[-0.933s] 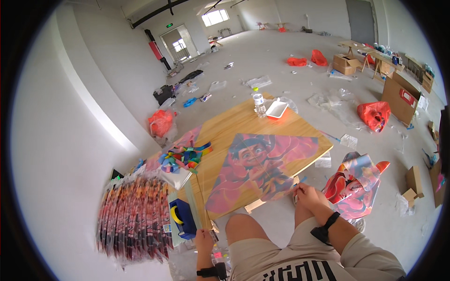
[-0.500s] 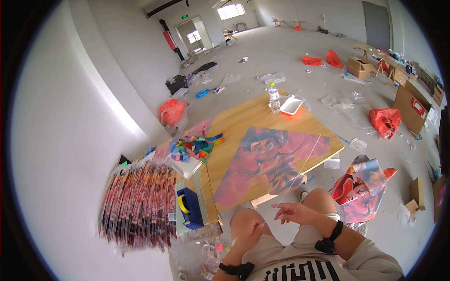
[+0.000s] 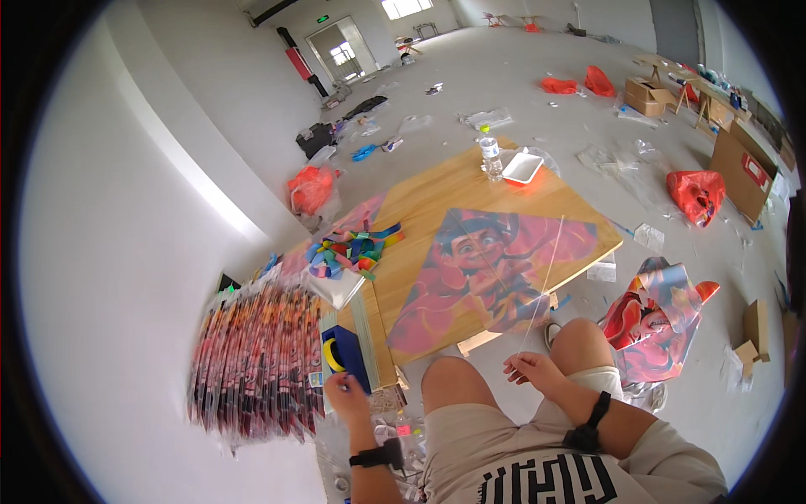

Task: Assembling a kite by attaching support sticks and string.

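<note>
A diamond-shaped kite [image 3: 483, 277], pink and red with a printed cartoon figure, lies flat on the wooden board [image 3: 424, 227]. Over its right part runs a thin, straight, pale rod or string [image 3: 546, 281]; I cannot tell which. My right hand [image 3: 535, 374], above my lap, closes its fingers at the lower end of this strand. To the left, my left hand [image 3: 346, 396] is at the near end of the blue tape dispenser [image 3: 351, 357], which carries a yellow roll [image 3: 333, 354]. Its fingers are curled together, and what they pinch is too small to make out.
A row of packed kites [image 3: 256, 361] stands by the left wall. Colourful ribbons [image 3: 353, 252] lie on the board's left, with a bottle [image 3: 489, 154] and white tray [image 3: 523, 168] at its far end. Another folded kite [image 3: 655, 323] rests at right. Bags and boxes litter the floor.
My left hand has moved from my left thigh leftward to the tape dispenser. My right hand has shifted slightly right, its fingers more curled, and the pale strand now stands steeper.
</note>
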Motion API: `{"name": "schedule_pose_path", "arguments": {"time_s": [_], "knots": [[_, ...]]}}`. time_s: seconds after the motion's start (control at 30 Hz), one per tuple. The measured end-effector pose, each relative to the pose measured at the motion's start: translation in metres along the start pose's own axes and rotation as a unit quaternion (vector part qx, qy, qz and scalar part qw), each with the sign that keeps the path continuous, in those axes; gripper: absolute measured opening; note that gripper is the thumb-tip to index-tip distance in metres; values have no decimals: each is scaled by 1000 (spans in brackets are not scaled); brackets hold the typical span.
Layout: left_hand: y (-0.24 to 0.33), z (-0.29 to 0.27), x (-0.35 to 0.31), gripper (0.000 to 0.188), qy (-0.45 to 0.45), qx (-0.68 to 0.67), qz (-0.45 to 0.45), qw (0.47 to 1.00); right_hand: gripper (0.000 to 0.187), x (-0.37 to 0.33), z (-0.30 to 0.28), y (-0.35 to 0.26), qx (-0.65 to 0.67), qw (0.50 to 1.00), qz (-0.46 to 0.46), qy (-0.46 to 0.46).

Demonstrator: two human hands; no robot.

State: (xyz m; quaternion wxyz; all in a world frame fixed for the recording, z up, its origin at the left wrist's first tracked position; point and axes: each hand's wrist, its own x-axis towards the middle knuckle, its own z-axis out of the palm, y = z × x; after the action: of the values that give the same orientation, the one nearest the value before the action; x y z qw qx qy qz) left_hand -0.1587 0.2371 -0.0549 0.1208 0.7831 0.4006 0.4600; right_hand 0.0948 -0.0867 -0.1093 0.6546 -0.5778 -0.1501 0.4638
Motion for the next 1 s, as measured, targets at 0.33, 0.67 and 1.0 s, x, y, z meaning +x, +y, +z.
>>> {"name": "schedule_pose_path", "arguments": {"time_s": [0.33,0.67,1.0], "knots": [[-65,-15,-43,21,53,-262,-362,893,22,8,-4,4,-6,1000,-1,30],[-64,19,-90,16,-250,233,34,939,20,13,-4,9,6,998,18,52],[-129,73,-75,28,-420,261,-175,852,20,12,-1,8,-4,998,33,58]]}}
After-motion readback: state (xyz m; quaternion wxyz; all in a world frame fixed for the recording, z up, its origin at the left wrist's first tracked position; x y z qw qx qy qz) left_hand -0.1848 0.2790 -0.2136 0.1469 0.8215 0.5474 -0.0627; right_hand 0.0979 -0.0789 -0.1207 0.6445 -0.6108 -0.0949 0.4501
